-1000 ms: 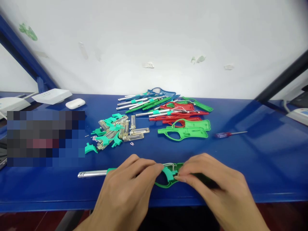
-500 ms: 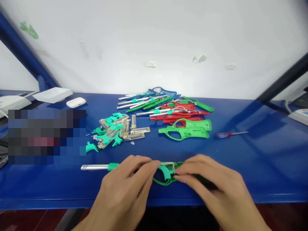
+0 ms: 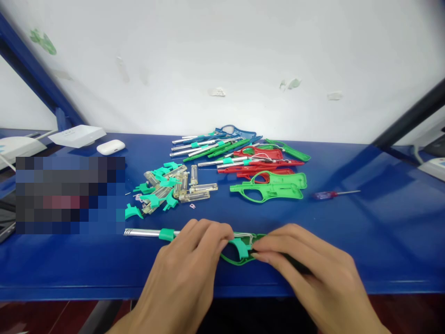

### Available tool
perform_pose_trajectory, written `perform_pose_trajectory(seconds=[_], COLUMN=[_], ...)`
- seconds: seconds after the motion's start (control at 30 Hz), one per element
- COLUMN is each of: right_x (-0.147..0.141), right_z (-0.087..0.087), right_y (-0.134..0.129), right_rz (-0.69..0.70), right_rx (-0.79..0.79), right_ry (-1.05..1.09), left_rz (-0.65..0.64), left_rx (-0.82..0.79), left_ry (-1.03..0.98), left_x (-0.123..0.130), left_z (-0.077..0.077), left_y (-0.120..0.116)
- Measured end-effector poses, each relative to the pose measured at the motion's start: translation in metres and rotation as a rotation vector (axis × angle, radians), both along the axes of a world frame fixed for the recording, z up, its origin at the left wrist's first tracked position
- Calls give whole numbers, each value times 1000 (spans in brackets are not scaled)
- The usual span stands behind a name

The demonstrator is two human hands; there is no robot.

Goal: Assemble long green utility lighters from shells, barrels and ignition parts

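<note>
In front of me at the table's near edge lies a partly assembled long-neck lighter: a green half-shell [image 3: 232,260] with a silver metal tube [image 3: 142,232] pointing left, a teal collar [image 3: 167,234] on the tube and thin white wire [image 3: 247,235]. A curved teal trigger [image 3: 241,248] sits in the shell's opening. My left hand [image 3: 198,260] is closed over the lighter's front part, fingertips beside the trigger. My right hand [image 3: 306,260] is closed in a pinch at the trigger's right end, over the shell's handle. Whatever is between its fingertips is hidden.
Left of centre lie clear fuel tanks [image 3: 203,188] mixed with teal triggers [image 3: 150,200]. Behind are lighter halves in green [image 3: 285,180], red [image 3: 259,173] and blue [image 3: 239,133]. A screwdriver [image 3: 325,195] lies right; a white case [image 3: 111,147] lies left. A wall stands behind.
The lighter's metal tube has shifted slightly up and to the right, its tilt altered. My left fingers have curled further over it. My right hand stays at the trigger's end.
</note>
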State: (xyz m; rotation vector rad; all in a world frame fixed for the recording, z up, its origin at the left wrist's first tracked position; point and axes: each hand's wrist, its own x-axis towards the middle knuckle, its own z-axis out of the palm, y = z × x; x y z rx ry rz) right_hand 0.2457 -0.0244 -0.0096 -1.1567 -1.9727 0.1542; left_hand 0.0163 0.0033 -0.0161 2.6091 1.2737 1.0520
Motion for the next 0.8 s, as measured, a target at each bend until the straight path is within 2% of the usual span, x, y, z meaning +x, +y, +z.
perform_pose_trajectory(seconds=[0.17, 0.3, 0.57, 0.8], right_x=[1, 0, -4, -1], right_z=[-2, -4, -5, -6], right_y=[-2, -1, -2, -2], right_rz=[25, 31, -45, -1], right_rx=[14, 47, 78, 51], right_ry=[-9, -46, -138, -208], left_rz=[-8, 0, -27, -19], left_rx=[-60, -16, -23, -54], left_ry=[-5, 29, 57, 53], left_x=[1, 2, 5, 2], left_z=[2, 4, 7, 4], left_y=[1, 0, 1, 1])
